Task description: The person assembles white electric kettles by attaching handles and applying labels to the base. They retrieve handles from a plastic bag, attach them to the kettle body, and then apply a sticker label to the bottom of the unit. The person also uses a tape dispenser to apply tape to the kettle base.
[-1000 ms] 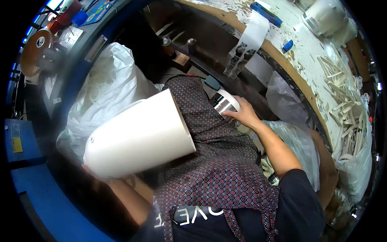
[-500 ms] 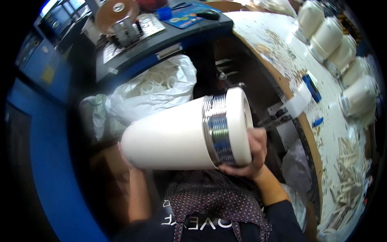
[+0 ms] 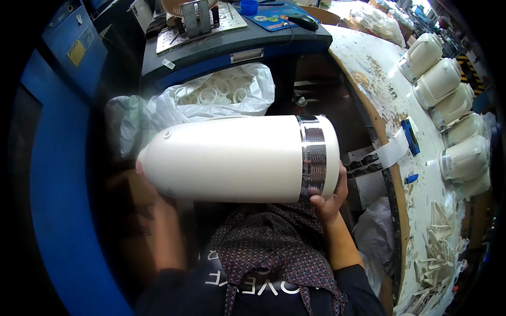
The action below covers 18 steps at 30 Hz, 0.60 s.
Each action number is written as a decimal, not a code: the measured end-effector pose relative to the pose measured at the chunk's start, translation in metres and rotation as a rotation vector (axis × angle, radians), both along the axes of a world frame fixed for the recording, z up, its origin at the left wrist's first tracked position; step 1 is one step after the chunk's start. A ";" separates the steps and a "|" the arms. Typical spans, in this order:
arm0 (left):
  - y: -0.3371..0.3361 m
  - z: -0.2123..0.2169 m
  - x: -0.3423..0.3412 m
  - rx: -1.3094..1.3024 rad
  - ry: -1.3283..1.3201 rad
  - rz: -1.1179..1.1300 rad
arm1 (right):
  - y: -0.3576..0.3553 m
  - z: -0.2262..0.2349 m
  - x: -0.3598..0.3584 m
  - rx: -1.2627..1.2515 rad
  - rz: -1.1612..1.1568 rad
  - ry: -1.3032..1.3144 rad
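A large cream-white thermos jug body (image 3: 232, 160) lies sideways across my front, held off any surface. Its rounded, narrower end points left, with a small round fitting on the upper side; a shiny chrome band (image 3: 314, 163) rings the right end next to a white rim. My left hand (image 3: 143, 173) cups the rounded end, its fingers mostly hidden behind the body. My right hand (image 3: 333, 197) grips the rim end, thumb on the near side by the chrome band, other fingers around the flat end, partly out of sight.
Beyond the jug, a white plastic bag (image 3: 174, 105) holds several pale rings. Behind it stands a dark desk (image 3: 211, 55) with a metal fixture (image 3: 197, 18). On the right, a worn white table (image 3: 369, 68) carries several jugs with handles (image 3: 437, 76), a blue tape dispenser (image 3: 410, 137) and loose handles (image 3: 435, 247).
The jug body has turned to lie more level, its chrome end moving right and its near side rolling to show the small fitting. My right thumb now rests by the band.
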<state>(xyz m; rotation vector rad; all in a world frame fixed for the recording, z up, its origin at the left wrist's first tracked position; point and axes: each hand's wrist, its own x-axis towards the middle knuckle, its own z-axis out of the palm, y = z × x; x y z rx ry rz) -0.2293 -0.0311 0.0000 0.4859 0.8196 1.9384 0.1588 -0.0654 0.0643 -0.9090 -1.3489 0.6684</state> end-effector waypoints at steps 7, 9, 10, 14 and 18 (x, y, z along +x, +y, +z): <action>0.001 -0.014 -0.031 -0.037 0.694 0.004 | -0.010 0.000 -0.004 0.374 0.055 -0.385; 0.000 -0.021 -0.023 -0.141 0.314 -0.131 | -0.025 0.032 -0.011 0.493 0.120 -0.575; -0.001 -0.028 -0.018 -0.194 -0.049 -0.226 | -0.027 0.028 -0.012 0.643 0.155 -0.603; -0.011 -0.053 -0.019 -0.236 -0.090 -0.305 | -0.023 0.037 -0.020 0.621 0.169 -0.664; -0.015 -0.029 -0.018 -0.064 0.243 -0.062 | 0.015 0.017 -0.028 -0.174 -0.030 -0.030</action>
